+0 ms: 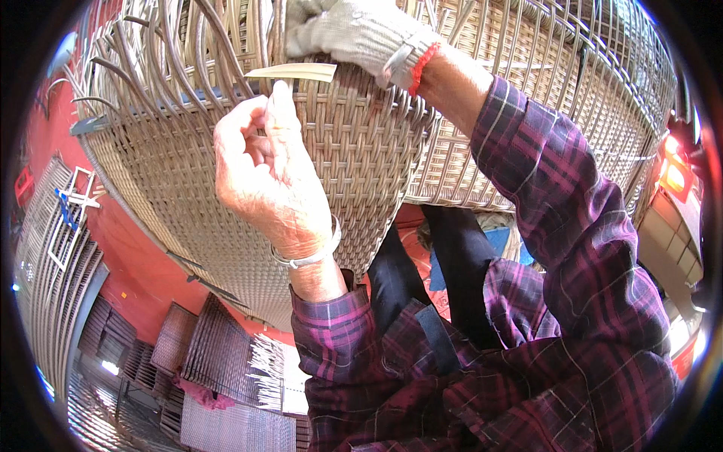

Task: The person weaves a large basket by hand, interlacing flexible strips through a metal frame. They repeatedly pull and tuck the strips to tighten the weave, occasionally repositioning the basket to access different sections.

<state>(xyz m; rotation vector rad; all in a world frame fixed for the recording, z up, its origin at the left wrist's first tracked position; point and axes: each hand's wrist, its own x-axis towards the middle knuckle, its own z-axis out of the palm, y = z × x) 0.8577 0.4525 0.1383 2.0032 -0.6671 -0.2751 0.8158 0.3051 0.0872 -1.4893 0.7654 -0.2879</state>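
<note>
Bare left hand [263,177] pinches a flat pale strip [294,72] against the woven wicker frame [354,151]; gloved right hand [354,34] grips the rim above. The strip looks springy and slick, best held near its weave-point

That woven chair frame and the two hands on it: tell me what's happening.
A person in a plaid shirt is working on a woven wicker frame. The bare left hand presses against the weave just under a flat pale strip. The gloved right hand grips at the top edge, where loose strands stand unwoven.
</note>
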